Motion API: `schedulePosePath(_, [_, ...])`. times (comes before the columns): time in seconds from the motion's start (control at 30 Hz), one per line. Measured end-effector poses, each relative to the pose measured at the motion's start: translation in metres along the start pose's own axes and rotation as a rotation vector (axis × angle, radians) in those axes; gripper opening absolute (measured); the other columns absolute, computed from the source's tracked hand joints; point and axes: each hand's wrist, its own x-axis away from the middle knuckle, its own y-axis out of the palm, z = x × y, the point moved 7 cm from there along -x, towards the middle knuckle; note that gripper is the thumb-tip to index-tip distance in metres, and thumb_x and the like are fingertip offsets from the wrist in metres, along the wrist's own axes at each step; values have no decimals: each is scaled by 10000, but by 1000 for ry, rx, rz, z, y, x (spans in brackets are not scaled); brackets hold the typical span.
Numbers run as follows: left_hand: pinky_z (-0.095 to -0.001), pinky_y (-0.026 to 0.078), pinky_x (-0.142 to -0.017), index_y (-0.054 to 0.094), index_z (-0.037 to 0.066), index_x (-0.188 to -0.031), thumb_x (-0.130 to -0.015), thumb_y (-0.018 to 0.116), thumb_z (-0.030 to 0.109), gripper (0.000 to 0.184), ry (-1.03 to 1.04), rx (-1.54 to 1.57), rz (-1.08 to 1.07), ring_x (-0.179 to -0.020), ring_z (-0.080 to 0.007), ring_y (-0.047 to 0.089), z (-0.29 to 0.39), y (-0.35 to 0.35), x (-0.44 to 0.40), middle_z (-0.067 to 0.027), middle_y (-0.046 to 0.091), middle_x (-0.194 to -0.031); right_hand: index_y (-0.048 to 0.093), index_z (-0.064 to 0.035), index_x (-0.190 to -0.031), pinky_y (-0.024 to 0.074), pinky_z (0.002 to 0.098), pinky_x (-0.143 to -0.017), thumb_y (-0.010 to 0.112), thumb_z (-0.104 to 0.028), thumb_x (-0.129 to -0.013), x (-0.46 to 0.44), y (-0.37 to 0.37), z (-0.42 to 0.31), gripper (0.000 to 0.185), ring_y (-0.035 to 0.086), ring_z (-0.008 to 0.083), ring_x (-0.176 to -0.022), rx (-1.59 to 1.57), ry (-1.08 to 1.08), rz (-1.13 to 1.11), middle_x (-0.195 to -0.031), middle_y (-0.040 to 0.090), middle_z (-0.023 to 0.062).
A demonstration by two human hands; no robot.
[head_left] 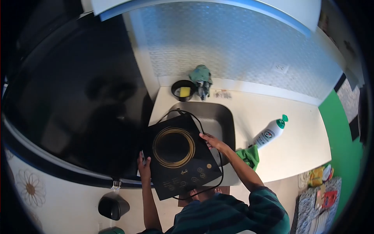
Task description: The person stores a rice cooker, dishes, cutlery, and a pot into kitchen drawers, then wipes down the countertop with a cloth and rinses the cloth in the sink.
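Observation:
A black induction cooktop (179,171) with a gold ring on its glass top is held up in front of me, tilted and partly over the steel sink (224,117). My left hand (143,165) grips its left edge, and my right hand (212,142) grips the right edge. The fingers beneath the cooktop are hidden. Its black power cord (223,171) loops around the far side and down the right side. To the right of my right hand, a green cloth (249,156) lies on the counter beside a white bottle (269,134) with its green cap flipped up.
Behind the sink sit a black bowl (177,96) with a yellow sponge (184,91) and a teal cloth (201,73). A large glossy black refrigerator (78,101) borders the left side. A black bin (113,206) stands on the floor at lower left.

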Motion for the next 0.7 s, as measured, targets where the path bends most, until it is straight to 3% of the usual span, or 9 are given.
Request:
schedulePosePath(0.03, [-345, 291, -986, 327, 15, -1305, -831, 570, 271, 591, 24, -37, 14, -1217, -267, 349, 8, 1, 2, -170, 346, -1323, 479, -38, -1163, 461, 277, -629, 527, -609, -733, 9, -1, -6, 716, 543, 139, -718, -43, 59, -80, -832, 559, 69])
schedulePosePath(0.13, [-358, 280, -993, 282, 13, -1322, -865, 507, 316, 593, 26, -172, 4, -1235, -298, 320, 23, 8, 10, -206, 323, -1329, 493, -46, -1139, 422, 222, -516, 586, -521, -750, 22, 4, -20, 621, 465, 77, -600, -82, -48, -88, -695, 486, 17])
schedulePosePath(0.17, [-360, 275, -996, 276, 9, -1323, -867, 499, 331, 601, 38, -245, -7, -1237, -304, 315, 22, 8, 10, -214, 320, -1328, 522, -27, -1094, 411, 226, -514, 619, -417, -774, 19, 4, -14, 513, 476, 86, -600, -22, -55, -80, -677, 512, 23])
schedulePosePath(0.27, [-368, 238, -1015, 266, -6, -1322, -869, 474, 389, 635, 47, -289, -87, -1246, -329, 290, 10, 4, 3, -241, 309, -1323, 547, 1, -1041, 400, 237, -509, 602, -383, -800, 31, 8, -18, 457, 471, 91, -568, -47, -70, -37, -659, 523, 36])
schedulePosePath(0.37, [-367, 200, -1032, 256, -9, -1326, -867, 466, 411, 656, 28, -317, -144, -1265, -319, 262, 12, 4, 0, -226, 282, -1349, 554, 29, -1015, 393, 255, -504, 596, -384, -805, 7, 12, 8, 465, 471, 94, -546, -91, -239, 69, -664, 535, 46])
schedulePosePath(0.47, [-365, 180, -1041, 237, 1, -1335, -872, 452, 405, 651, 13, -288, -112, -1280, -308, 240, 21, 1, 6, -205, 256, -1373, 542, 41, -1012, 388, 263, -489, 600, -378, -806, 42, 16, -10, 470, 470, 103, -520, -27, -194, 108, -633, 514, 50])
schedulePosePath(0.5, [-363, 176, -1043, 231, 8, -1339, -875, 446, 401, 645, 21, -288, -132, -1283, -305, 235, 18, -2, 2, -200, 251, -1377, 540, 39, -1009, 382, 265, -472, 609, -365, -804, 48, 27, -2, 458, 472, 99, -517, -100, -79, 54, -616, 491, 41])
schedulePosePath(0.63, [-360, 164, -1047, 225, 35, -1349, -883, 425, 392, 620, 24, -319, -162, -1290, -297, 223, 20, -10, 1, -187, 242, -1387, 533, 19, -988, 386, 242, -460, 619, -368, -798, 61, 42, 5, 440, 451, 86, -502, -180, -93, 44, -593, 453, -2])
schedulePosePath(0.7, [-359, 164, -1047, 229, 45, -1351, -885, 418, 392, 611, 37, -323, -161, -1290, -295, 225, 20, -12, 0, -183, 242, -1388, 514, 12, -1066, 399, 236, -487, 611, -388, -798, 64, 43, 3, 491, 455, 85, -551, -222, -56, 0, -647, 465, -1])
